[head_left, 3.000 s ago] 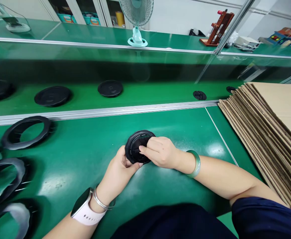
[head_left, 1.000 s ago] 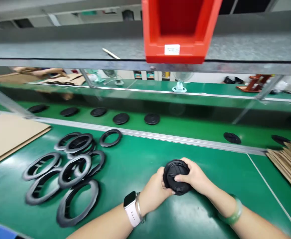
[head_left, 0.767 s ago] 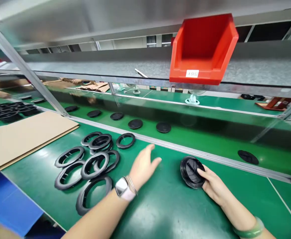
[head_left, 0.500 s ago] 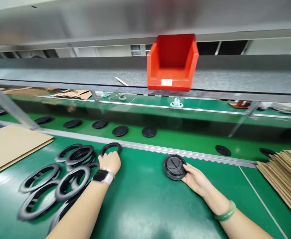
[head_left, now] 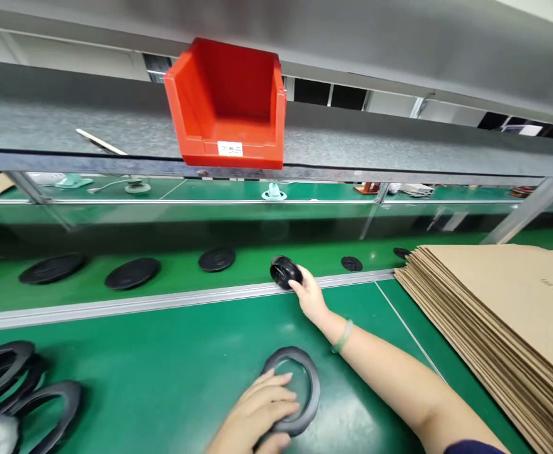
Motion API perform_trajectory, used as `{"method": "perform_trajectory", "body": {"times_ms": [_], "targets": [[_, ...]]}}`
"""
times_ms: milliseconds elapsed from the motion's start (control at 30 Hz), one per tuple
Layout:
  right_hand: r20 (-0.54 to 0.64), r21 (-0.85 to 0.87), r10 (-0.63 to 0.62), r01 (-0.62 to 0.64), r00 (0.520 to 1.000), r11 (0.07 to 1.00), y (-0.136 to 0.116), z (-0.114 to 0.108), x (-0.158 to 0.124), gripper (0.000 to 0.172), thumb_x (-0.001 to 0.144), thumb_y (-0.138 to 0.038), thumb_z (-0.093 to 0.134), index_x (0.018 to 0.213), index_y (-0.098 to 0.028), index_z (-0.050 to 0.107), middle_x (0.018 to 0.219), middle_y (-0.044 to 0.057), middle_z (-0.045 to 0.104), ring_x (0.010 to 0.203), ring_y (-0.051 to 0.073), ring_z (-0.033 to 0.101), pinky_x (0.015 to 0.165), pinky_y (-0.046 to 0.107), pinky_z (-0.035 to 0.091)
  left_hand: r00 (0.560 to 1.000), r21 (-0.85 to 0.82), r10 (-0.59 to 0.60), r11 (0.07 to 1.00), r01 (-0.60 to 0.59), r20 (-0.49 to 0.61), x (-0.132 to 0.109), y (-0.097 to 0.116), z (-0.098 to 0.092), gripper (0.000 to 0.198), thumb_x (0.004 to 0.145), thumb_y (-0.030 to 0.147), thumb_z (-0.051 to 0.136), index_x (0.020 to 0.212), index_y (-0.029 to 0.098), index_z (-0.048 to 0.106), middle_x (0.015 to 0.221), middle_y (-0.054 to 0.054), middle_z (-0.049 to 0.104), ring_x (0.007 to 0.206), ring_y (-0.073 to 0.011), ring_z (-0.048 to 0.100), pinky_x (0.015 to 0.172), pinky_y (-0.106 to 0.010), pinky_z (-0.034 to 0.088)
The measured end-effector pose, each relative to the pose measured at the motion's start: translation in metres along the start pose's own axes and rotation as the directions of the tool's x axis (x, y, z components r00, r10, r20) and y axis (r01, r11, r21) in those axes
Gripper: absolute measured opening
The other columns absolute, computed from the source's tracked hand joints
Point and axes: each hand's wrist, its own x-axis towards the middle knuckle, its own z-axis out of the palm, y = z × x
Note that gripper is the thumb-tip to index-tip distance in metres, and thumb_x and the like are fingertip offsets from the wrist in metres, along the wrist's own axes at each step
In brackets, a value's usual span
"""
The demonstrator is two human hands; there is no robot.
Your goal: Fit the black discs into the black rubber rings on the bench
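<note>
My right hand (head_left: 311, 295), with a green bangle at the wrist, grips a round black part (head_left: 285, 272) tilted on edge above the metal rail (head_left: 238, 291). Nearer to me, my left hand (head_left: 263, 413) has its fingers spread over the left side of a dark grey ring (head_left: 311, 391) on the green table (head_left: 162, 366). Whether the palm touches the ring is unclear. More rings (head_left: 63, 410) lie heaped at the lower left. Beyond the rail, black discs (head_left: 217, 259) lie spaced out on a green strip.
A stack of brown cardboard sheets (head_left: 503, 315) stands on the right. Overhead, a red bin (head_left: 238, 126) sits on a grey metal shelf (head_left: 361, 142), with a slanted post (head_left: 536, 205) at the right.
The view has turned right. My left hand has come away from the ring heap and now spreads over a ring nearer the middle. My right hand has carried the round part forward to the rail.
</note>
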Motion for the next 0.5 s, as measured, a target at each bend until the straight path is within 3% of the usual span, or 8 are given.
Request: {"method": "perform_trajectory", "body": {"times_ms": [33,100,200,267,333,400,500], "targets": [[0.048,-0.178,-0.084,0.091,0.995,0.980,0.004,0.002,0.014,0.042,0.092,-0.030,0.059,0.134,-0.025,0.059,0.139,0.007,0.060,0.132,0.025,0.052,0.117,0.045,0.037,0.998,-0.002,0.004,1.000,-0.004,-0.066,-0.003,-0.008,-0.002,0.031,0.097,0.030,0.053,0.124,0.033,0.066,0.129,-0.005,0.070,0.133,-0.0246,0.055,0.115,-0.044,0.042],[0.231,-0.488,-0.134,0.234,0.964,0.841,0.013,0.005,0.040,0.038,0.096,-0.026,0.056,0.134,-0.028,0.062,0.142,0.004,0.058,0.138,0.024,0.045,0.121,0.046,0.029,0.987,0.044,-0.029,0.998,0.036,-0.160,-0.007,-0.024,-0.004,0.041,0.099,0.023,0.037,0.126,0.034,0.066,0.139,-0.004,0.064,0.139,-0.0234,0.049,0.115,-0.045,0.042],[0.362,-0.730,-0.021,0.297,0.932,0.615,0.032,0.011,0.063,0.034,0.098,-0.034,0.058,0.131,-0.030,0.064,0.146,0.002,0.055,0.144,0.025,0.037,0.122,0.050,0.026,0.989,0.134,-0.011,0.990,0.031,-0.148,-0.008,-0.043,0.000,0.046,0.097,0.023,0.035,0.131,0.036,0.063,0.144,-0.002,0.060,0.141,-0.0236,0.047,0.115,-0.045,0.041],[0.310,-0.793,0.007,0.255,0.951,0.553,0.042,0.010,0.069,0.036,0.099,-0.037,0.055,0.134,-0.029,0.062,0.148,0.001,0.052,0.144,0.025,0.037,0.120,0.048,0.029,0.993,0.166,0.021,0.986,-0.001,-0.117,-0.006,-0.051,0.006,0.046,0.096,0.023,0.038,0.132,0.037,0.062,0.144,-0.001,0.060,0.140,-0.0230,0.047,0.115,-0.044,0.041],[0.223,-0.826,-0.017,0.198,0.975,0.528,0.048,-0.002,0.071,0.037,0.099,-0.029,0.052,0.136,-0.027,0.061,0.148,0.001,0.053,0.143,0.022,0.039,0.120,0.043,0.031,0.995,0.183,0.026,0.983,-0.008,-0.099,-0.004,-0.053,0.011,0.043,0.095,0.022,0.041,0.128,0.037,0.064,0.145,-0.001,0.058,0.140,-0.0222,0.047,0.114,-0.042,0.043],[0.089,-0.863,-0.047,0.100,0.995,0.494,0.048,-0.030,0.072,0.040,0.096,-0.016,0.048,0.133,-0.021,0.063,0.144,0.005,0.057,0.139,0.022,0.043,0.119,0.039,0.031,0.997,0.197,0.016,0.980,-0.002,-0.070,-0.001,-0.052,0.011,0.034,0.094,0.022,0.047,0.116,0.035,0.069,0.146,-0.001,0.057,0.139,-0.0228,0.048,0.111,-0.041,0.046],[-0.166,-0.886,-0.078,-0.114,0.983,0.450,0.044,-0.094,0.071,0.045,0.090,-0.005,0.040,0.126,-0.008,0.066,0.132,0.018,0.062,0.128,0.027,0.050,0.114,0.044,0.034,0.995,0.108,-0.099,0.989,0.101,-0.024,0.001,-0.042,0.003,0.016,0.092,0.031,0.057,0.098,0.032,0.072,0.143,-0.001,0.060,0.138,-0.0266,0.049,0.109,-0.043,0.048]]}}
